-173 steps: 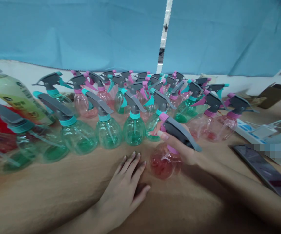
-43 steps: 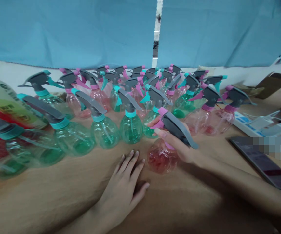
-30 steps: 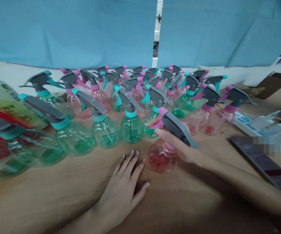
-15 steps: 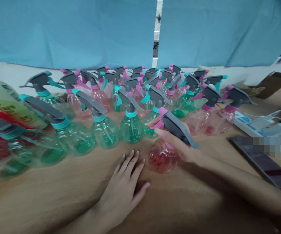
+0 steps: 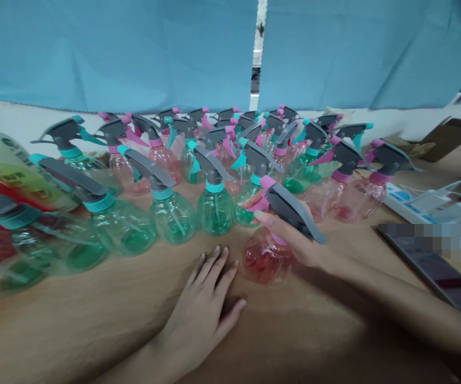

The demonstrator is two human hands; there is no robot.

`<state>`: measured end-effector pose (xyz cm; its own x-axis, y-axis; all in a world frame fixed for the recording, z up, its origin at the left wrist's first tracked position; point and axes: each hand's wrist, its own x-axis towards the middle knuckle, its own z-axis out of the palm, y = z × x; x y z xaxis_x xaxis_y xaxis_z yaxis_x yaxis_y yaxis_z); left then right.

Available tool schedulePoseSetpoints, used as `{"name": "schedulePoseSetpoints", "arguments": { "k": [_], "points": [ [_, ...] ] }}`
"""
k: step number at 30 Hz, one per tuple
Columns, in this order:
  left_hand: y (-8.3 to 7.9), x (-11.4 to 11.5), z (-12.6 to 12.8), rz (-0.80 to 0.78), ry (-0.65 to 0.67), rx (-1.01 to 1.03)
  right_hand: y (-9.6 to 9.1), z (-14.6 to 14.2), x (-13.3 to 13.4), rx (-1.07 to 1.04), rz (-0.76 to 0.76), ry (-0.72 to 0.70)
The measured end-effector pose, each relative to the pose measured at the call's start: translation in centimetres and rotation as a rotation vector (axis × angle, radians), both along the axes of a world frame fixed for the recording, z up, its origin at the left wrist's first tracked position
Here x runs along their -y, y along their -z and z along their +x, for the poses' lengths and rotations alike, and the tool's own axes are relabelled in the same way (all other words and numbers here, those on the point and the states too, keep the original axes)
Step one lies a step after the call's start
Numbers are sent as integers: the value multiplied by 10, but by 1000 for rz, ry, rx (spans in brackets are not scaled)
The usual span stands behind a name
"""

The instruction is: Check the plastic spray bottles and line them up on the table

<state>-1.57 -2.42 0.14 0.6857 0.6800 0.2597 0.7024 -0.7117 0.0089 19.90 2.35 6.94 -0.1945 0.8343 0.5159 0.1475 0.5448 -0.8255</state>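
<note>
A clear pink spray bottle (image 5: 264,258) with a grey and pink trigger head stands upright on the wooden table (image 5: 294,330). My right hand (image 5: 290,232) grips it around the neck below the head, with the thumb in front and other fingers partly hidden behind. My left hand (image 5: 206,304) lies flat on the table to the left of this bottle, fingers spread, holding nothing. Just beyond the hands stands a green spray bottle (image 5: 216,213) with a turquoise collar. Beside it is another green spray bottle (image 5: 174,218).
Several more green and pink spray bottles (image 5: 122,229) crowd the table's far side. At left leans a large pale container (image 5: 10,165). A phone (image 5: 426,272), a white power strip (image 5: 402,200) and a brown cardboard box (image 5: 450,138) lie at right. Blue cloth (image 5: 134,53) covers the wall.
</note>
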Motion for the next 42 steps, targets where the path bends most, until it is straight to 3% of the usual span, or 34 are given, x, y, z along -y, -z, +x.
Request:
{"name": "schedulePoseSetpoints", "arguments": {
  "k": [20,27,42],
  "points": [
    [0,0,0,-1,-2,18,-9,-2,5,71,44,57],
    [0,0,0,-5,-5,5,-14,5,-1,116,120,-30],
    [0,0,0,-26,-8,17,-12,7,0,121,70,-50]
  ]
}}
